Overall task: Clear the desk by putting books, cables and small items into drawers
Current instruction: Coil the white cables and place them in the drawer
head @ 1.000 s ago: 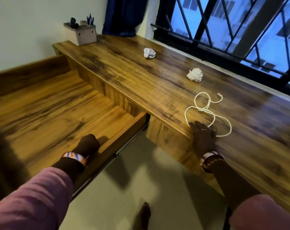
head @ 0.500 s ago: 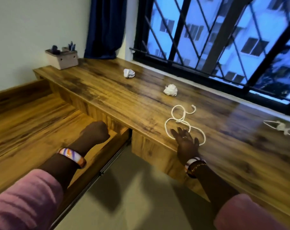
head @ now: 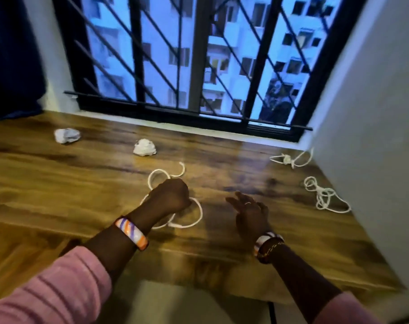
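The left hand (head: 171,197) is curled into a fist right on top of the looped white cable (head: 194,224) near the front of the desk (head: 58,183); from here it looks as though the fingers have closed on the middle of the cable, though the knuckles hide the actual hold, so I can't be sure. Loops of it stick out from under the fist on both sides, one toward the window and a wider one toward the desk's front edge. Just beside it, the right hand (head: 251,212) hovers low over the bare wood with fingers spread and holding nothing, a ring on one finger. Both wrists carry bangles, and pink sleeves are pushed up the forearms. Further back lie two crumpled paper balls, one (head: 144,148) behind the cable and another (head: 66,135) off to the left. Over by the right wall sit a second tangle of white cord (head: 324,195) and, nearer the window, a small knotted cord (head: 290,160).
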Demonstrator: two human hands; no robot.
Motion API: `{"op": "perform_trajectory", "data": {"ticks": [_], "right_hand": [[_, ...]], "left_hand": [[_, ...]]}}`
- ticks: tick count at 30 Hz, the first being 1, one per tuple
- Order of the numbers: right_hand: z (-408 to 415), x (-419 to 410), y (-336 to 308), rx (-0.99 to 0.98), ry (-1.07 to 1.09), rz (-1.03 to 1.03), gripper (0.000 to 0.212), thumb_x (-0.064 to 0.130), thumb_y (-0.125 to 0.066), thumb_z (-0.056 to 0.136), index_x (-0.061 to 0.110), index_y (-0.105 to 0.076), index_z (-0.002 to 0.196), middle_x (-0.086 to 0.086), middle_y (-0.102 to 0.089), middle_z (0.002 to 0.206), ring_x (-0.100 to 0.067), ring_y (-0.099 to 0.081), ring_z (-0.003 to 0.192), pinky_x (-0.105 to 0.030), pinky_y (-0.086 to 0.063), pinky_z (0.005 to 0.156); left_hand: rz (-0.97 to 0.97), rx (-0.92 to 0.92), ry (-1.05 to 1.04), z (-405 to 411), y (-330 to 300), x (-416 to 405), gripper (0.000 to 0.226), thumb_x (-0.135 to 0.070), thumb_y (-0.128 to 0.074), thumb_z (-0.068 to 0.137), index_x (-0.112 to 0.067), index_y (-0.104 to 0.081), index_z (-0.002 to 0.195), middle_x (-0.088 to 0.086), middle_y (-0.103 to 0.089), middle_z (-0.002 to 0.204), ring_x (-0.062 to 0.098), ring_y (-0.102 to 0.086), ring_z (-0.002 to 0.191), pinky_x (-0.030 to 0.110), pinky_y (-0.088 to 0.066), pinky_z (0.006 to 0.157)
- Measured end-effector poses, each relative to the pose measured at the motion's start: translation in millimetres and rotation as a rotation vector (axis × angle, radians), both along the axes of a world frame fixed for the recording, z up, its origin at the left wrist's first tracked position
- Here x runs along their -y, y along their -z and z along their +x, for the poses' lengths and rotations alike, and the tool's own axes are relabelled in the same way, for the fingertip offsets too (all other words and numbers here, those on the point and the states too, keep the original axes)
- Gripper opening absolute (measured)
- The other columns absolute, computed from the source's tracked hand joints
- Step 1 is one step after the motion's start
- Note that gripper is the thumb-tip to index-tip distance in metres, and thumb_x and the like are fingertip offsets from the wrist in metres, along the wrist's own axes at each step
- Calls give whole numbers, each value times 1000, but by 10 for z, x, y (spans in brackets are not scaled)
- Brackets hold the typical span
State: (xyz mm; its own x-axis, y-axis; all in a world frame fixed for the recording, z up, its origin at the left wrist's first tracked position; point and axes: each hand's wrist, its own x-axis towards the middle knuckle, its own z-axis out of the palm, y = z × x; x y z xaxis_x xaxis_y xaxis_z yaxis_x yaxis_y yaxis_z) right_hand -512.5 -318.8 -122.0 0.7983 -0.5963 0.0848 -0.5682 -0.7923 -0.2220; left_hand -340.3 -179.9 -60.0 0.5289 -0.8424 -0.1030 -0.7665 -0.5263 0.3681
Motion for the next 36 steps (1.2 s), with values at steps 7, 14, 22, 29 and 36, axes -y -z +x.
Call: {"op": "perform_trajectory", "data": {"ticks": [7,14,22,29,36], "right_hand": [[-384,1136,-22,-71,434,-108,67,20,-42,90,29,-9,148,-5,-6,158,-25,-3,145,-48,-11,114],[-852,2144,-265,-115,656,127,70,49,-58,81,22,-32,140,-14,-45,139,-33,-36,131,-45,-28,108],[-299,2134,-279,53,39,247,34,9,-56,84,16,-65,115,-5,-63,124,-20,-54,119,-29,-40,100],[544,1656,-342,312,-366,349,18,0,-65,77,5,-73,92,-19,-72,93,-27,-66,90,-32,-46,77],[1392,1047,-704,645,-389,380,11,12,-62,85,11,-73,82,-7,-73,77,-19,-66,72,-32,-51,66]], "left_hand": [[-26,-64,141,-195,51,1300,17,-26,-65,81,-12,-70,89,10,-69,102,26,-63,94,35,-53,79],[17,-84,449,-425,65,2327,32,-24,-63,85,-12,-64,114,4,-65,115,13,-59,97,13,-40,72],[35,-175,389,-397,195,2605,63,-33,-64,85,-13,-37,138,8,-54,130,18,-55,113,19,-39,82],[-10,-108,320,114,52,2058,22,-12,-62,84,-5,-68,104,14,-68,106,26,-63,99,24,-43,75],[-518,-245,-17,655,-184,1071,19,-7,-51,92,-9,-67,103,1,-66,90,2,-61,75,19,-48,68]]}}
